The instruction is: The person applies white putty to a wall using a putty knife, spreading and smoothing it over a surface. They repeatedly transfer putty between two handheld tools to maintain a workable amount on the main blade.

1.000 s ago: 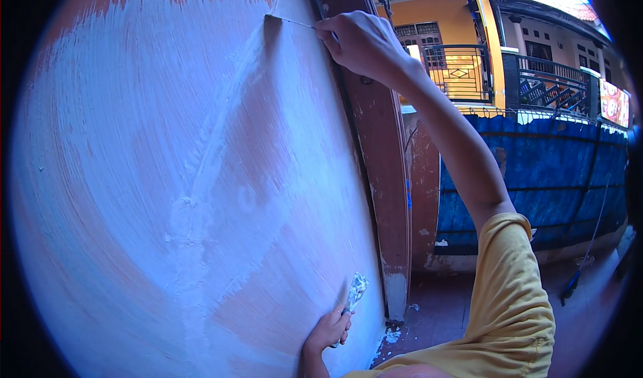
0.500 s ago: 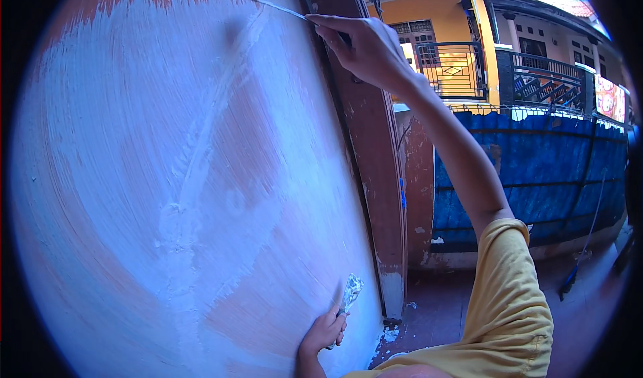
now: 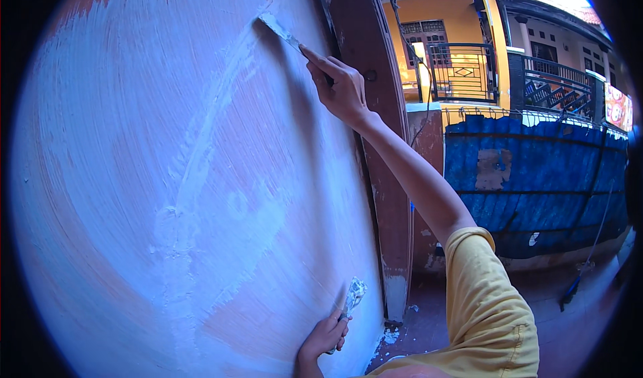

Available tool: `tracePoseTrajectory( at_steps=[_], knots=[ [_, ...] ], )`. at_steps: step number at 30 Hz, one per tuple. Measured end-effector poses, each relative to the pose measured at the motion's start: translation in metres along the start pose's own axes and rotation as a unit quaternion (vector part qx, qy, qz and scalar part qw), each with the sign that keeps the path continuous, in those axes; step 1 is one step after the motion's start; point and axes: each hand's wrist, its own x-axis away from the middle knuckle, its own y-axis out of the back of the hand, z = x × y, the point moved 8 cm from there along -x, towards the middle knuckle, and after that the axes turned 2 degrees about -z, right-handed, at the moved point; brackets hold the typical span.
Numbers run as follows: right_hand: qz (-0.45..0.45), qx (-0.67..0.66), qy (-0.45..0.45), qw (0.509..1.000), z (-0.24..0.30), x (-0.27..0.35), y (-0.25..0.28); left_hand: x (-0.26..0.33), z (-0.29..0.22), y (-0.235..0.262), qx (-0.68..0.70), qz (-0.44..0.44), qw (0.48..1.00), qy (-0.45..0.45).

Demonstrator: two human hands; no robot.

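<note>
My right hand point(image 3: 340, 89) is raised high on the right of the wall, fingers wrapped round the handle of a putty knife point(image 3: 280, 31). The tip of its flat blade meets the wall point(image 3: 221, 143) at the upper end of a pale diagonal line of filler point(image 3: 201, 143). Low down, my left hand point(image 3: 324, 334) is closed on the handle of a second putty knife point(image 3: 353, 296), whose blade points upward and carries lumpy whitish filler. Streaky white coating covers most of the wall, with reddish patches showing through.
A dark brown post point(image 3: 375, 110) edges the wall on the right. Whitish crumbs point(image 3: 390, 336) lie on the tiled floor at its foot. Beyond stand a blue sheet fence point(image 3: 536, 177), a long-handled tool point(image 3: 573, 291) and houses with metal railings point(image 3: 465, 73).
My right hand has come down and leftward with its putty knife, whose blade now shows its face more fully. My left hand has barely moved. The view has shifted slightly.
</note>
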Motion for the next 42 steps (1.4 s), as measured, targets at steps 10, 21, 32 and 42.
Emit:
tracePoseTrajectory(
  at_steps=[10, 21, 32, 42],
  knots=[
    [0.024, 0.021, 0.11, 0.993, -0.023, -0.008, -0.019, -0.006, 0.01, 0.002, -0.003, -0.002, 1.0, 0.021],
    [0.034, 0.085, 0.031, 0.995, -0.042, -0.044, 0.037, -0.008, 0.013, 0.0, 0.045, 0.004, 0.998, 0.045],
    [0.298, 0.195, 0.054, 0.933, 0.025, -0.134, 0.05, -0.003, 0.005, 0.0, 0.019, 0.007, 0.999, 0.03],
    [0.38, 0.189, 0.133, 0.896, 0.062, -0.108, 0.03, -0.005, 0.005, 0.003, -0.036, 0.003, 0.999, 0.016]
  ],
)
